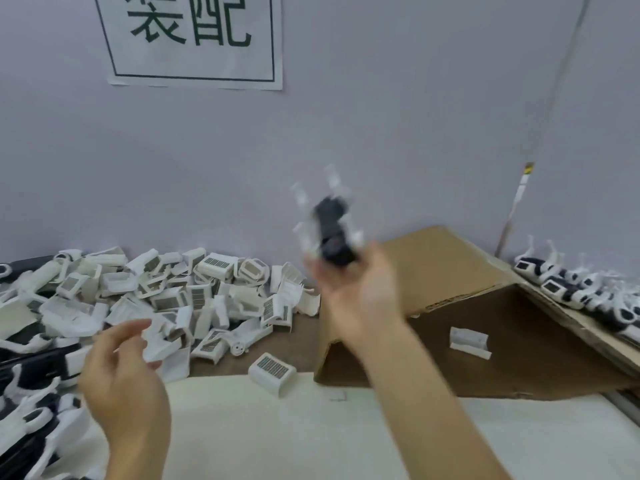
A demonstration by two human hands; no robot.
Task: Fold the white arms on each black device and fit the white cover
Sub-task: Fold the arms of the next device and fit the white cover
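Pale desk, wall behind. Blurred black device, white arms unfolded, gripped above right hand. Left hand loose, empty, beside white covers.

A pale grey wall carries a white paper sign with a dark green border and large dark green characters. Below right, an opened brown cardboard box lies on the pale surface. A thin rod with a yellow-black tip leans against the wall, near the box.
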